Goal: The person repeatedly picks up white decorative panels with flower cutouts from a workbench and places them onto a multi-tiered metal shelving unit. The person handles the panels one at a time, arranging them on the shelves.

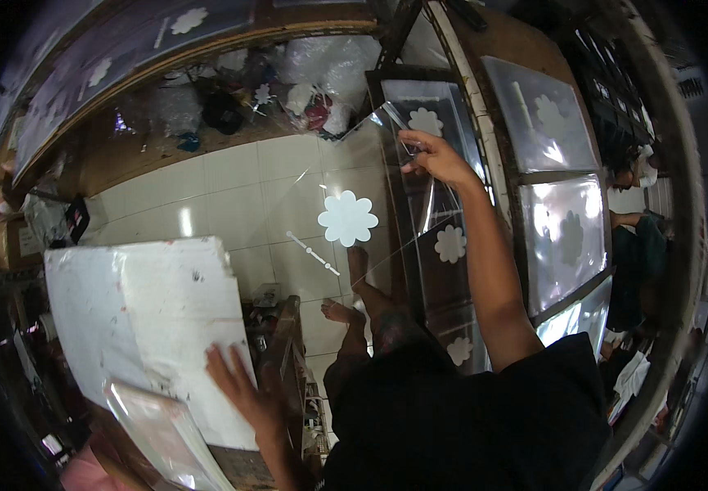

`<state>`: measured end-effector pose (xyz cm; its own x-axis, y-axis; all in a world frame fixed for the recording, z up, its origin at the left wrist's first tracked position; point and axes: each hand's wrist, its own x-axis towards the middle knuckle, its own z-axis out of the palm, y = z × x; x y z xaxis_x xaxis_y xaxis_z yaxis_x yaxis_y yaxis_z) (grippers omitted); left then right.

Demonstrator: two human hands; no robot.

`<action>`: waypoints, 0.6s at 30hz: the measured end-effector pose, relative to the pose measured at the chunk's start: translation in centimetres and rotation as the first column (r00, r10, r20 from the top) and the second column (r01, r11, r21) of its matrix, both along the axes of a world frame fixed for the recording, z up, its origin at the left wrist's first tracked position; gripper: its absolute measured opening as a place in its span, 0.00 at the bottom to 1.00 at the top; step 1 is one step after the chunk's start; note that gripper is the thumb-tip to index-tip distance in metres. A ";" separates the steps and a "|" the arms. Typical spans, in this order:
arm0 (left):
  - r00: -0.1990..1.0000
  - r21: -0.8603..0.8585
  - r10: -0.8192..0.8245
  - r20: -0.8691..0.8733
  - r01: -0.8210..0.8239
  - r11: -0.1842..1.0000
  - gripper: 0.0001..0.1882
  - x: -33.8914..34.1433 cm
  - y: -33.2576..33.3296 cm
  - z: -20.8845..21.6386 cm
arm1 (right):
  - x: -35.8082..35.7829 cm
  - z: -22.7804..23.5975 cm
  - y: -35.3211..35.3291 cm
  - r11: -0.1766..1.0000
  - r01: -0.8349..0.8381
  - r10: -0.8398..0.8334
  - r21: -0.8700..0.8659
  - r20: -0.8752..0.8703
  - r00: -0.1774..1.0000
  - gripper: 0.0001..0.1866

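My right hand (437, 159) is raised with its fingers pinched on one corner of a clear plastic sheet (348, 218). A white scalloped flower and a short white strip are printed on that sheet. It hangs over the tiled floor, and the floor shows through it. Lower down on the left, my left hand (246, 391) is open, fingers apart, at the right edge of a white board (141, 311). Whether it touches the board I cannot tell. Beside the board's near edge lies a stack of clear plastic sheets (166, 434).
On the right, a wooden rack (521, 176) bears several clear sheets with pale flowers, one a glossy sheet (562, 237). A dark shelf (444, 196) with more sheets stands beside it. Crumpled plastic (329, 65) fills the far shelf. A co-worker's arm (625, 219) shows at far right.
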<state>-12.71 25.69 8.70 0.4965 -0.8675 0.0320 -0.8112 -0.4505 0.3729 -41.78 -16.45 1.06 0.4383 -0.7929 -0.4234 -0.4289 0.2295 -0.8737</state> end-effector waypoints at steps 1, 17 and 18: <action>0.999 0.012 0.035 -0.006 -0.035 0.999 0.35 0.8 0.1 -0.4 | -0.2 -1.7 -1.0 1.000 0.005 -0.005 0.015 0.000 1.000 0.34; 0.848 0.237 -0.053 0.527 -0.087 0.968 0.40 1.8 -4.5 -6.1 | -28.7 -28.0 -13.7 0.715 0.376 -0.503 -0.590 -0.059 0.863 0.30; 0.834 0.244 -0.029 0.551 -0.128 0.961 0.40 1.3 -4.3 -6.2 | -28.7 -28.3 -13.6 0.630 0.646 -0.642 -0.431 0.178 0.746 0.27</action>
<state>-11.46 21.42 2.47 0.5075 -0.8572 0.0871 -0.8192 -0.5114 -0.2597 -70.45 -30.03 -27.27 -0.2549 -0.9659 0.0452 -0.3158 0.0390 -0.9480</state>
